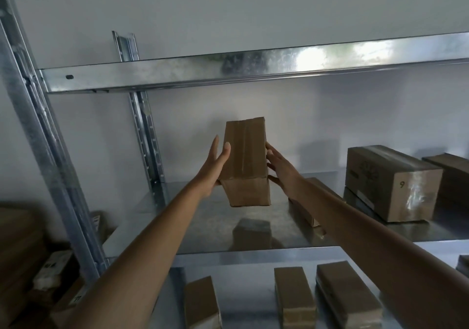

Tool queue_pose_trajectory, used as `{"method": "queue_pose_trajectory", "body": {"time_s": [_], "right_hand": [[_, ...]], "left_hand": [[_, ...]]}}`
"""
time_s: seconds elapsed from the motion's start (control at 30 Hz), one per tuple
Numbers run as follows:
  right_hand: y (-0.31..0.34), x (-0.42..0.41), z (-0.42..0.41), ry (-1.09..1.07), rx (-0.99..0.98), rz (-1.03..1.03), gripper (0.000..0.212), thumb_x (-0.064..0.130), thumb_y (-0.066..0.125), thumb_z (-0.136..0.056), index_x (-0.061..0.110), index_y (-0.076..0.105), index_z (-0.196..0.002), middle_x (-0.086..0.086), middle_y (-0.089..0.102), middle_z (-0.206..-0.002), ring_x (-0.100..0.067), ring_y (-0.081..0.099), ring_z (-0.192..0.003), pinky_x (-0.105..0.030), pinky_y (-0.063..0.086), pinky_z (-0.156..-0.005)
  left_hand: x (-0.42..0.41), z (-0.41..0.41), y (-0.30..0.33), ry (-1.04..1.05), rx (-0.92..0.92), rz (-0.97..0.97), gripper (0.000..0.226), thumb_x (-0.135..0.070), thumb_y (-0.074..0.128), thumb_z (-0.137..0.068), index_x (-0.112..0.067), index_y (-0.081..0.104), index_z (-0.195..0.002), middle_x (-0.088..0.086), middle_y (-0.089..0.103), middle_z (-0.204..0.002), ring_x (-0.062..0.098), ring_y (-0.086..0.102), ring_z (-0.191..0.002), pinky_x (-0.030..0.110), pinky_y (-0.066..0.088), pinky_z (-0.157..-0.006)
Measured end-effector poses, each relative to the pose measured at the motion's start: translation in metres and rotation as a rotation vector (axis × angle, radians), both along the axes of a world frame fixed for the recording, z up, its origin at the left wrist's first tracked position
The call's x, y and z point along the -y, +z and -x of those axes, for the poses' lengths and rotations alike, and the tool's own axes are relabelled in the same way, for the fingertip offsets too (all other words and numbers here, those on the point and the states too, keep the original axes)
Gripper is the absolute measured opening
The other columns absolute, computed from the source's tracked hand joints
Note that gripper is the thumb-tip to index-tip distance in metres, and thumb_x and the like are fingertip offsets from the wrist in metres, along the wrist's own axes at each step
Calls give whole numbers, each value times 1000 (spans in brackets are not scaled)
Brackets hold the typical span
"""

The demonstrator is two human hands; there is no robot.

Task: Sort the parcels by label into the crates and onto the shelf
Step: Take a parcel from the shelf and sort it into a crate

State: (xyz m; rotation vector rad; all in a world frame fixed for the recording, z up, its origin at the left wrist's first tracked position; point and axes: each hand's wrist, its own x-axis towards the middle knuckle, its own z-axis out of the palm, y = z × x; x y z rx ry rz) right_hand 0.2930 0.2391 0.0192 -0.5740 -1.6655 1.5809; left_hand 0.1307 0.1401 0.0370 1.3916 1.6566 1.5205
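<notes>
**Parcel held at the middle shelf**

Item: parcel [243,156], plain brown cardboard, taped along its top seam. Position: above the bare metal of the shelf [203,227], tilted with its far end raised; whether its near end touches the shelf cannot be told. Its reflection shows on the metal below it.

Left hand [214,166]: fingers straight and spread, palm flat against the parcel's left side, thumb tip on the top edge.

Right hand [280,166]: fingers extended, pressed against the parcel's right side and lower corner.

Right of the parcel, same shelf: a flat box [308,201], partly hidden behind the right forearm; further right a large box [390,181] marked "9" on its near face, with a dark box [454,173] just beside it at the frame edge.

Below the parcel, on the lower shelf [253,261]: three small boxes [294,295] lying side by side, apart from one another.

Left of the parcel, past the upright [50,151]: stacked cartons [22,252] with white labels, blurred.
</notes>
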Motion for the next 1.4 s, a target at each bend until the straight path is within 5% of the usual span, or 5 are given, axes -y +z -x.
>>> {"method": "queue_pose_trajectory", "body": {"time_s": [0.5, 0.67, 0.93, 1.13, 1.4], "right_hand": [[18, -14, -2, -41, 39, 12, 61, 52, 37, -100, 22, 28, -153, -2, 30, -158, -34, 31, -144, -49, 29, -115], [7, -28, -7, -155, -152, -23, 51, 26, 49, -102, 26, 35, -151, -5, 38, -154, -29, 40, -138, -44, 35, -112], [0, -41, -5, -141, -281, 71, 45, 11, 57, -98, 4, 49, -142, -10, 51, -144, -27, 52, -129, -42, 42, -110], [-9, -52, -9, -134, -294, 100, 53, -2, 61, -92, 4, 47, -143, -8, 53, -142, -27, 52, -128, -45, 40, -112], [-11, -48, -8, -58, -235, -84, 42, 5, 63, -92, 6, 59, -134, -9, 62, -134, -29, 58, -124, -46, 47, -105]], "left_hand": [[-6, 1, 1, 12, 32, -82, 83, -74, 43, -84, -38, 13, -152, -7, 19, -160, 19, 26, -145, 48, 31, -117], [-7, 6, 7, 49, 32, -51, 63, -59, 36, -95, -24, 28, -147, -7, 44, -131, 13, 46, -120, 18, 44, -82], [-19, 17, 9, 47, 118, 39, 126, -97, 60, -40, -19, 41, -138, 3, 57, -131, 17, 59, -115, 32, 52, -89], [-14, 14, 13, -29, 60, 107, 68, -51, 66, -69, -12, 52, -123, 2, 58, -98, 16, 57, -91, 33, 47, -81], [-11, 10, 9, -26, 24, 13, 36, -36, 51, -99, -23, 47, -133, -11, 61, -114, 4, 59, -101, 21, 47, -71]]}}
